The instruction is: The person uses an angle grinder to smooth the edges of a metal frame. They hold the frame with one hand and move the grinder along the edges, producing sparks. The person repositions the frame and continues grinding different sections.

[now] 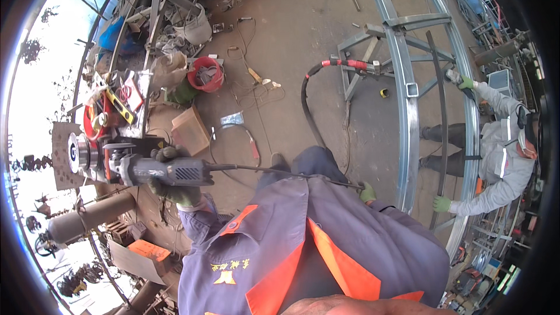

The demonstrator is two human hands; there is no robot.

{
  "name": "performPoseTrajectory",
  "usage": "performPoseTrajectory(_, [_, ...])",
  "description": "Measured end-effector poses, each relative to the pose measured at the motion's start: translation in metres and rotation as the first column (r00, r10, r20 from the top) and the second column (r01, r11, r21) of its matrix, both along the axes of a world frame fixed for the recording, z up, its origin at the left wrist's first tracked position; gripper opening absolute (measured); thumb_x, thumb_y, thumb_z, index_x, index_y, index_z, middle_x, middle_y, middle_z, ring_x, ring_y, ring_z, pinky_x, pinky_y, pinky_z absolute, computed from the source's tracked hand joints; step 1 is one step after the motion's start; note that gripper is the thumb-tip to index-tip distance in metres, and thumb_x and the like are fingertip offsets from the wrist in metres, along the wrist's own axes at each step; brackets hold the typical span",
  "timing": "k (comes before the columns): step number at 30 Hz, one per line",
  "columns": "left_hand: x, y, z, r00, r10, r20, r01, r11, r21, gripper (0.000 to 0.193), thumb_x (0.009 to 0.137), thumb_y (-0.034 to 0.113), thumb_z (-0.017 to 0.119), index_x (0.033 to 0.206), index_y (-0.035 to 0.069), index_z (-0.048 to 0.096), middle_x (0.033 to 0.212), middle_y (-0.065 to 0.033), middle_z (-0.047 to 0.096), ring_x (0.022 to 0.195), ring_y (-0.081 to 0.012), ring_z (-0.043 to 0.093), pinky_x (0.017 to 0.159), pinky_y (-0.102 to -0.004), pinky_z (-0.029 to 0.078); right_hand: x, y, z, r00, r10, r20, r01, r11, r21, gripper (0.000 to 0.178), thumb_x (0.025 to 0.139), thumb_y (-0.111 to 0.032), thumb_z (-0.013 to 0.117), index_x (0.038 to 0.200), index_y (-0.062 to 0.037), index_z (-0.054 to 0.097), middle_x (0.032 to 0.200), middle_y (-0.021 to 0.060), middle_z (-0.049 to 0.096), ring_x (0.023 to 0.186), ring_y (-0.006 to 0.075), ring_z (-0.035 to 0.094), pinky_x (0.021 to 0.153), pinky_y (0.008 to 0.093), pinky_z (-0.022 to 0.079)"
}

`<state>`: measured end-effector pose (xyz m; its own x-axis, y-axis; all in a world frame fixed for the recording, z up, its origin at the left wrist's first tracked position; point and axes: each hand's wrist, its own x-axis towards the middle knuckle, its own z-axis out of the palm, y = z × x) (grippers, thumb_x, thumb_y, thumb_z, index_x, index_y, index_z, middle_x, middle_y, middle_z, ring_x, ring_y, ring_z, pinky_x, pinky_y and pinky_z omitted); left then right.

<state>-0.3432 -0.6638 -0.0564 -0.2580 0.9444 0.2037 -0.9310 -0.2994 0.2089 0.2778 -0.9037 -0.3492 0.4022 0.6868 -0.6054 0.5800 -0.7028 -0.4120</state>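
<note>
My left hand [178,193], in a dark and green work glove, is wrapped round the body of an angle grinder [169,171]. The grinder lies level at my left, its head pointing left beside the cluttered bench. From its rear end a black power cord [262,169] runs across in front of me to my right hand [367,193]. That green-gloved hand is low at my right side, closed on the cord; its fingers are partly hidden. Left of the grinder's head is a round metal piece [87,153] with a disc-like face.
Galvanized steel frame [402,81] stands at the right; behind it a co-worker [501,146] in grey holds a tool. A thick black hose [304,99] and thin cables lie on the floor. At left are a red bucket [206,74], a cardboard box [190,131] and a cluttered bench [140,114].
</note>
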Motion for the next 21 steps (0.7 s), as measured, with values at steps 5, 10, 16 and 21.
performPoseTrajectory(5, [-0.055,0.103,0.026,0.978,0.072,-0.194,-0.074,0.997,-0.004,0.064,0.092,0.037,0.086,0.142,0.008,0.06,0.134,-0.0107,0.069,0.135,-0.0378,0.061,0.125,-0.0598,0.043,0.007,0.047,-0.055,0.996,0.087,0.0,-0.087,0.992,-0.097,0.036,0.094,-0.016,0.069,0.128,-0.0067,0.076,0.115,0.0184,0.081,0.107,0.0334,0.078,0.093,0.0443,0.058])
performPoseTrajectory(10, [-0.067,0.222,0.03,0.945,0.135,-0.296,-0.137,0.99,0.016,0.061,0.096,0.042,0.083,0.142,0.01,0.06,0.132,-0.0095,0.069,0.129,-0.032,0.065,0.116,-0.0559,0.052,-0.027,0.175,-0.092,0.947,0.297,-0.121,-0.316,0.928,-0.196,0.032,0.095,-0.021,0.071,0.123,-0.0058,0.077,0.11,0.0166,0.081,0.099,0.0318,0.078,0.088,0.0439,0.059])
performPoseTrajectory(16, [-0.038,0.388,0.03,0.883,0.103,-0.458,-0.222,0.951,-0.213,0.065,0.1,0.043,0.077,0.15,0.008,0.057,0.124,-0.0101,0.069,0.12,-0.0282,0.068,0.117,-0.0491,0.051,-0.099,0.498,-0.01,0.775,-0.293,-0.559,0.065,0.918,-0.392,0.037,0.101,-0.04,0.075,0.114,-0.0054,0.077,0.093,0.0082,0.077,0.077,0.023,0.07,0.071,0.0382,0.055])
performPoseTrajectory(21, [-0.005,0.525,0.035,0.852,-0.076,-0.518,-0.095,0.95,-0.296,0.069,0.097,0.041,0.082,0.152,0.009,0.054,0.128,-0.0088,0.068,0.119,-0.0267,0.067,0.11,-0.0453,0.056,-0.148,0.759,0.138,0.578,-0.248,-0.777,0.315,0.947,-0.068,0.038,0.113,-0.044,0.063,0.125,-0.01,0.075,0.078,-0.0013,0.067,0.067,0.0096,0.061,0.06,0.0258,0.047])
